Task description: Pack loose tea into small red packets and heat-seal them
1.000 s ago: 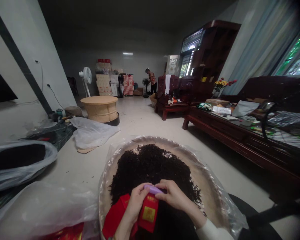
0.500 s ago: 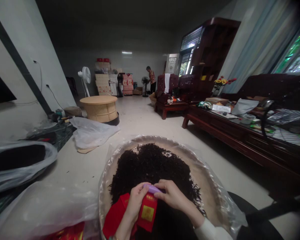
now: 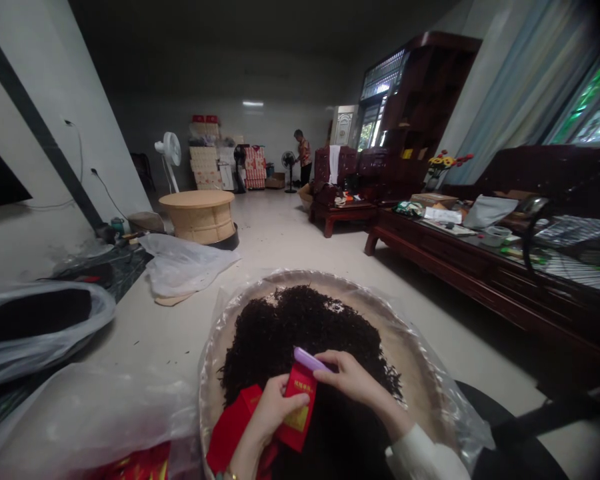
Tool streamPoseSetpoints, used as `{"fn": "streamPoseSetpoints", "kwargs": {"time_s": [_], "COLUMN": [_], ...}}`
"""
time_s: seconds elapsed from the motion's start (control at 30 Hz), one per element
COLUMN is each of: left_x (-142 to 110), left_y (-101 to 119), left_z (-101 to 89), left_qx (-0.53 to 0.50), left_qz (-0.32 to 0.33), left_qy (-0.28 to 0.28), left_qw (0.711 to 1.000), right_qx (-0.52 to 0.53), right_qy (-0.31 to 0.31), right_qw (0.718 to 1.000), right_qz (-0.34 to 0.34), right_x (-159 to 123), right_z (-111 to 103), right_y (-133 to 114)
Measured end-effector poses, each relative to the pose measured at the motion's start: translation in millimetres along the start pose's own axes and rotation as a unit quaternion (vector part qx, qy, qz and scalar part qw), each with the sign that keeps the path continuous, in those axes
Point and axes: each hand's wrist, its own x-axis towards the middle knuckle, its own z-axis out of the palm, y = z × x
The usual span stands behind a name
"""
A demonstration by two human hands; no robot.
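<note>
A round woven tray (image 3: 420, 347) lined with clear plastic holds a big heap of dark dried tea leaves (image 3: 300, 327). Over its near side, my left hand (image 3: 275, 413) is closed on a small red packet (image 3: 299, 407) with a gold label, thumb across its front. My right hand (image 3: 347, 380) pinches a small purple scoop (image 3: 310, 360) at the packet's top edge. More red packets (image 3: 233, 427) lie under my left wrist.
A clear plastic bag (image 3: 80, 413) with red packets lies at lower left, another bag of dark leaves (image 3: 35, 320) beyond it. A long dark wooden bench (image 3: 480, 273) runs along the right. A round wicker table (image 3: 200, 217) and a fan (image 3: 169, 157) stand farther back; a person (image 3: 304, 157) stands at the far wall.
My left hand slid lower on the red packet. My right hand lifted the purple scoop a little, tilting it up at the packet's mouth.
</note>
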Motion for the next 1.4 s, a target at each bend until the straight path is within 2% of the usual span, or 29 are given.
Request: {"fn": "streamPoseSetpoints", "kwargs": {"time_s": [0.13,0.37,0.43,0.6,0.8,0.9,1.0,1.17,1.3,1.4], "left_x": [0.7,1.7,2.3,7.2,14.5,14.3,11.8,14.9,23.1,26.5], "left_y": [2.9,-1.8,-1.6,-0.3,-13.1,-13.8,-7.6,-4.5,-11.9,-16.4], "left_z": [-0.8,0.4,-0.2,-3.1,-3.0,-3.8,-6.9,-10.2,-9.2,-7.7], "left_qx": [0.011,0.007,-0.014,-0.043,-0.043,-0.051,-0.052,-0.064,-0.068,-0.039], "left_qz": [0.003,0.002,0.016,0.057,0.047,0.047,0.047,0.069,0.084,0.091], "left_qy": [-0.007,0.001,-0.007,0.027,-0.02,0.0,0.013,0.083,0.119,0.111], "left_qw": [1.0,1.0,1.0,0.997,0.998,0.998,0.997,0.992,0.987,0.989], "right_qx": [-0.01,-0.065,-0.082,-0.111,-0.087,-0.028,0.007,-0.096,-0.135,-0.069], "right_qy": [-0.012,0.008,0.011,-0.003,0.002,0.009,0.043,0.094,0.101,0.148], "right_qw": [1.0,0.997,0.995,0.993,0.995,0.999,0.999,0.99,0.985,0.986], "right_qz": [0.0,-0.033,-0.046,-0.05,-0.05,-0.037,-0.02,0.039,0.04,-0.019], "right_x": [-0.6,-2.2,-2.4,-4.7,-5.8,-3.3,-0.6,-0.6,-1.7,0.0], "right_z": [-7.1,9.1,11.1,11.6,14.0,15.0,15.2,20.7,30.0,39.2], "right_y": [1.9,-4.0,-4.1,-6.5,-4.8,8.0,27.4,54.1,54.0,42.8]}}
